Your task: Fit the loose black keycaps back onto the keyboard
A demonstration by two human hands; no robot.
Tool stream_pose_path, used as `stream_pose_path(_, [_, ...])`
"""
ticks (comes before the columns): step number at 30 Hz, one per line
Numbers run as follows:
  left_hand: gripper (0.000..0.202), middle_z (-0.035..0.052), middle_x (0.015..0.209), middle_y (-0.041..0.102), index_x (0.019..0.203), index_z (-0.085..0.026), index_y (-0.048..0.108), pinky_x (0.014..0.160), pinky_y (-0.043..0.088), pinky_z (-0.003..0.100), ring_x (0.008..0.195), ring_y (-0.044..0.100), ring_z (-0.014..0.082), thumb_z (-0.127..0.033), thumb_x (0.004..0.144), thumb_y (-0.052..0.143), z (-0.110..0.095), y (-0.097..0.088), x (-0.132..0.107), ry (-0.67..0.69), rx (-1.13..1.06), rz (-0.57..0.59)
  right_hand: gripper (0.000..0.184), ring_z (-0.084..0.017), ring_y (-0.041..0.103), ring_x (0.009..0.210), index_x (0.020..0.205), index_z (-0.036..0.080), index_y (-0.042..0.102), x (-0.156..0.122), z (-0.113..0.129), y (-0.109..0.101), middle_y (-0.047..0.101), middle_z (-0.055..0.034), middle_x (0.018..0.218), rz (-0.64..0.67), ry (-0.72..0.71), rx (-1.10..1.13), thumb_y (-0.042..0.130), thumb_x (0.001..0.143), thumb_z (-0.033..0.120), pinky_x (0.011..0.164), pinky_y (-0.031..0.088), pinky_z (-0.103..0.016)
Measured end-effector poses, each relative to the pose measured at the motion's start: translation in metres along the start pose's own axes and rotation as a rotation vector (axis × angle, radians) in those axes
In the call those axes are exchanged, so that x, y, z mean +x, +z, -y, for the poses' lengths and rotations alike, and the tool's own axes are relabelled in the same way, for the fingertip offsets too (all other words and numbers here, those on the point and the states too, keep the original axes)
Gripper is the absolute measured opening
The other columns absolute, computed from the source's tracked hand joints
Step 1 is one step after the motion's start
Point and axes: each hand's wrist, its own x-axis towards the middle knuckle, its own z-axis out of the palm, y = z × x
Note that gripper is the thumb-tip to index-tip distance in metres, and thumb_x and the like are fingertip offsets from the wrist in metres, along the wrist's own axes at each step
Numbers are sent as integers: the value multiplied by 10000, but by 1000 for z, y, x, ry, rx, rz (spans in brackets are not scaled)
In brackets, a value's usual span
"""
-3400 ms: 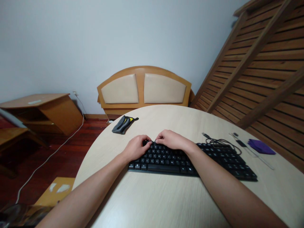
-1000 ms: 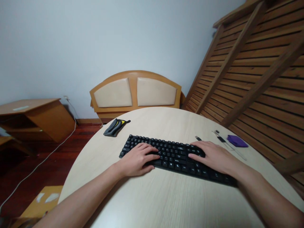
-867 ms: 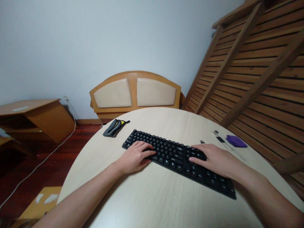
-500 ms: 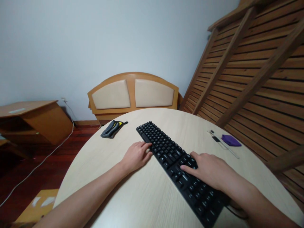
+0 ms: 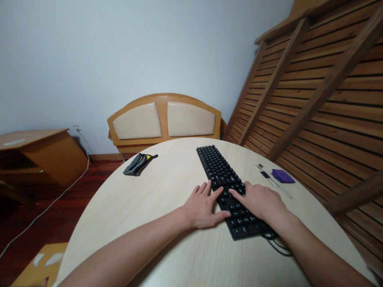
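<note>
A black keyboard (image 5: 218,169) lies on the round pale wooden table (image 5: 155,199), running lengthwise away from me. My left hand (image 5: 205,205) rests flat beside the keyboard's left edge, fingers spread and touching its side. My right hand (image 5: 259,201) lies flat on top of the near half of the keys, fingers stretched out. The keyboard's black cable (image 5: 277,243) curls out from its near end under my right forearm.
A grey and yellow pouch (image 5: 138,163) lies at the table's far left. A purple cloth (image 5: 283,175) and a small black and white tool (image 5: 266,175) lie at the right. Beyond stand a wooden headboard (image 5: 164,119), slatted bed frame (image 5: 314,79) and low cabinet (image 5: 42,153).
The keyboard has been turned from lying crosswise to pointing away from me. Both hands came off the key rows, and the left hand now sits beside the keyboard.
</note>
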Motion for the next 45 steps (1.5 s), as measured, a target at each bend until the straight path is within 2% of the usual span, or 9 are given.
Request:
stream_pose_path(8, [895,198,1623,211,1579,-226,250,1175,198,591,1491,197,387,-792,893,354,0,7,46,16,9,6,682,-394,698,945,1041,96,673,21,-20,3,731,-229,975,-60,101,-12,336,932,679,765,505,-473])
stream_pose_path(15, [869,200,1625,202,1579,-210,246,1183,171,588,1500,169,380,-767,918,330,-2,20,62,31,13,-41,676,-384,696,932,1008,60,702,28,-26,8,724,-239,949,-112,162,-6,359,943,640,747,512,-460])
stream_pose_path(24, [640,165,1628,217,1534,-231,329,1195,187,565,1495,208,354,-576,997,360,1,21,58,67,-25,-95,648,-388,599,1116,1171,88,614,36,-31,24,686,-217,1129,-209,46,144,441,905,654,904,469,-451])
stream_pose_path(29, [537,187,1636,167,1422,-143,448,1198,231,524,1510,141,350,-431,968,462,2,14,48,118,-29,-76,654,-362,555,1201,1308,54,481,34,-35,30,607,-237,1256,-120,-99,295,457,923,582,980,443,-421])
stream_pose_path(34, [488,188,1549,380,1330,-125,520,1215,214,478,1495,221,311,-413,936,511,8,5,20,238,92,-157,578,-331,526,1252,1324,110,486,23,-35,24,582,-198,1314,-32,-306,387,445,942,542,1038,416,-430])
stream_pose_path(36, [502,146,1525,429,1352,-158,512,1202,255,428,1442,340,279,-445,941,507,24,-6,10,211,179,-181,564,-315,515,1269,1348,144,483,21,-36,22,582,-169,1332,-2,-395,415,445,947,538,1059,406,-434])
stream_pose_path(38, [462,52,1537,432,1353,-237,518,1192,271,373,1422,370,237,-436,937,506,53,-23,2,-53,323,-262,585,-307,497,1294,1387,147,463,19,-36,21,566,-164,1364,9,-459,423,440,952,538,1091,383,-440])
stream_pose_path(42, [564,230,1595,254,1440,-89,426,1145,240,587,1452,246,431,-338,937,488,135,-65,-18,-522,405,-429,624,-300,464,1332,1444,124,418,15,-32,17,522,-175,1427,33,-531,421,428,962,521,1138,340,-446])
stream_pose_path(45, [640,292,1569,263,1488,-72,363,1053,323,642,1394,325,493,-369,936,495,188,-87,-40,-769,414,-465,621,-310,453,1343,1464,145,407,12,-30,13,511,-163,1448,64,-556,436,440,960,505,1143,334,-482])
